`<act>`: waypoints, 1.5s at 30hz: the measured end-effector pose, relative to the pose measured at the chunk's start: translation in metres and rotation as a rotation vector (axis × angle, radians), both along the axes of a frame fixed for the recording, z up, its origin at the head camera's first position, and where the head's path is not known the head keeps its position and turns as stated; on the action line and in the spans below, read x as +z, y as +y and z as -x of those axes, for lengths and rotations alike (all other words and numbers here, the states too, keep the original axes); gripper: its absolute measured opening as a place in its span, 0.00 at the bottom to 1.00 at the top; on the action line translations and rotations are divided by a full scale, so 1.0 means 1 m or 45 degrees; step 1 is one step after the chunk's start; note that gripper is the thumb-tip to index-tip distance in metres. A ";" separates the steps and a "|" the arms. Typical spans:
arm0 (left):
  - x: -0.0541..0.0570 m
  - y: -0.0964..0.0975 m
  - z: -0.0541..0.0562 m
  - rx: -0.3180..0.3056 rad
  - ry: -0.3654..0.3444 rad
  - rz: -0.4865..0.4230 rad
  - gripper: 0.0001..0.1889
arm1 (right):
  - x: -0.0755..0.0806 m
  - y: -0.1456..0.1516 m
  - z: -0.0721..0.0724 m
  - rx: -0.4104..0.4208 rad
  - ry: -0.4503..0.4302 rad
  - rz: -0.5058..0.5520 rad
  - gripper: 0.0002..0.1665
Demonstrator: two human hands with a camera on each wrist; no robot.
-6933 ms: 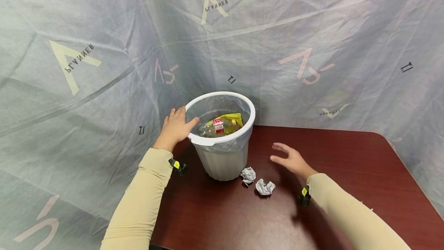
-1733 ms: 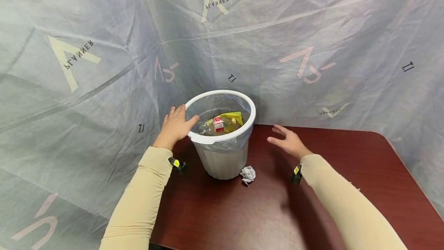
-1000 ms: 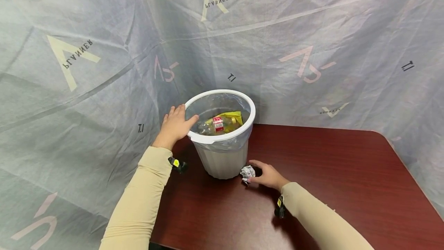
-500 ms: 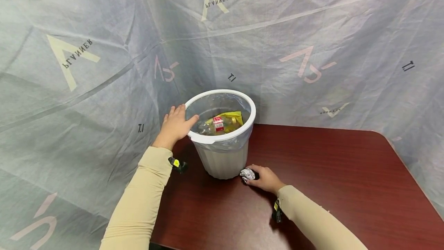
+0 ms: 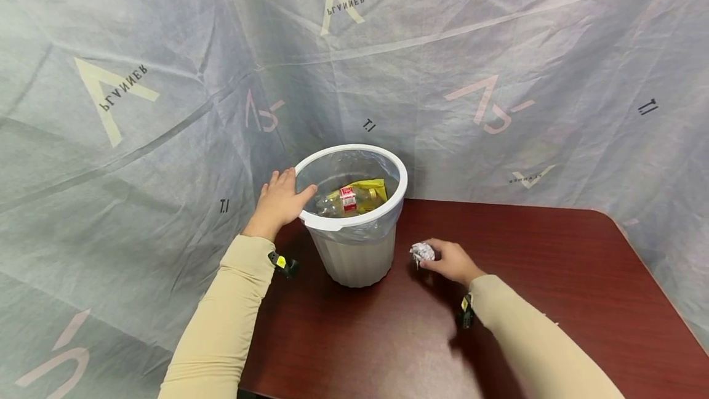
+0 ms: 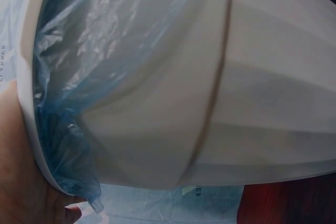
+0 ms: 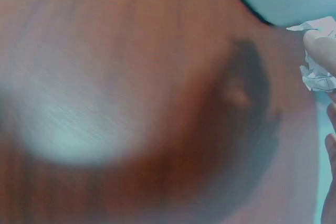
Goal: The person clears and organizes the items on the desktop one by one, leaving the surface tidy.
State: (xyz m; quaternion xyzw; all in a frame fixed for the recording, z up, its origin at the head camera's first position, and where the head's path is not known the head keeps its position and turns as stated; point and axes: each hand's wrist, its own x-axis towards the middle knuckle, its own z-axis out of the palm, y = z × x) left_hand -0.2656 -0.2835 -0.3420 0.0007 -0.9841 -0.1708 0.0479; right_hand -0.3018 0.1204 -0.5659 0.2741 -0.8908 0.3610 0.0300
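Observation:
A white waste bin point(image 5: 354, 257) with a clear liner stands upright on the table. My left hand point(image 5: 279, 205) rests on its left rim, fingers spread and thumb reaching over the inside edge. In the left wrist view the same hand point(image 6: 18, 177) lies against the rim, beside bluish liner film. To the right of the bin, apart from it, my right hand point(image 5: 454, 261) pinches a crumpled paper ball point(image 5: 423, 252) slightly above the table. The paper point(image 7: 317, 80) shows at the edge of the right wrist view, the thumb on it. Inside the bin lie a plastic bottle point(image 5: 335, 204) and a yellow wrapper point(image 5: 376, 186).
The dark red-brown table point(image 5: 532, 251) stretches to the right, with a rounded far corner. Grey printed cloth point(image 5: 498, 48) hangs behind it and along the left side.
One paper ball left the table earlier. My right hand came down to the other one by the bin's base, took hold of it and moved it up and right. The left hand stayed put.

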 end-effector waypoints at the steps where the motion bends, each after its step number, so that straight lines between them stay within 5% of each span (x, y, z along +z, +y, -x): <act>1: 0.000 0.000 -0.001 0.001 -0.002 -0.001 0.48 | 0.006 0.004 0.003 -0.018 -0.003 0.002 0.27; 16: 0.002 0.003 -0.002 0.007 -0.018 0.001 0.47 | 0.129 0.036 0.046 -0.213 -0.062 -0.031 0.34; 29: 0.004 0.001 -0.003 0.012 -0.015 0.008 0.48 | 0.225 -0.021 0.050 -0.199 0.050 0.144 0.35; 37: 0.002 -0.001 -0.001 0.019 -0.006 0.018 0.48 | 0.256 -0.072 0.037 -0.072 0.044 0.146 0.31; 45: 0.000 0.000 0.000 0.019 0.010 0.023 0.48 | 0.262 -0.096 0.029 0.026 -0.043 0.050 0.51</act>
